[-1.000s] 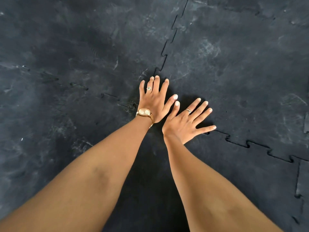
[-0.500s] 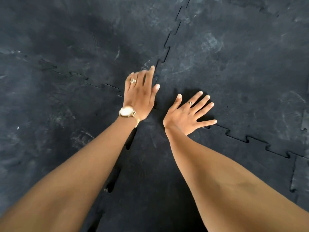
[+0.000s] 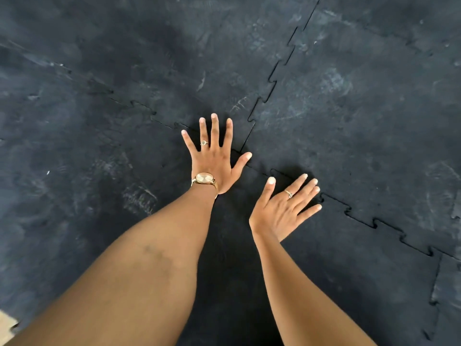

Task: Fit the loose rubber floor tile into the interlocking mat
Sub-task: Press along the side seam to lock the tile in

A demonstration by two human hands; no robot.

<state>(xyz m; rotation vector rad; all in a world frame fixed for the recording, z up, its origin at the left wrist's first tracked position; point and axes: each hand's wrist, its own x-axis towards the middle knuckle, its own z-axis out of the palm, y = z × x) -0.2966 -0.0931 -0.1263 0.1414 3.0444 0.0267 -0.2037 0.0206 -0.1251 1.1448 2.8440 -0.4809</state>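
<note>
The dark rubber floor tile [image 3: 336,270] lies under my forearms, its toothed far edge meeting the interlocking mat [image 3: 349,108] along a jagged seam [image 3: 374,224]. My left hand [image 3: 214,158], wearing a gold watch and a ring, is flat with fingers spread at the corner where several tiles meet. My right hand [image 3: 284,208], also ringed, is open with fingers apart, lying on or just above the tile's far edge near that seam. Neither hand holds anything.
Another toothed seam [image 3: 272,81] runs away from the corner toward the top. A fainter seam [image 3: 139,108] goes off to the left. A seam at the right [image 3: 435,283] marks the tile's side. A strip of pale floor [image 3: 6,325] shows at the bottom left.
My left hand has come back from the left and spread flat at the corner. My right hand has shifted slightly and tilted, thumb raised. The view has moved closer.
</note>
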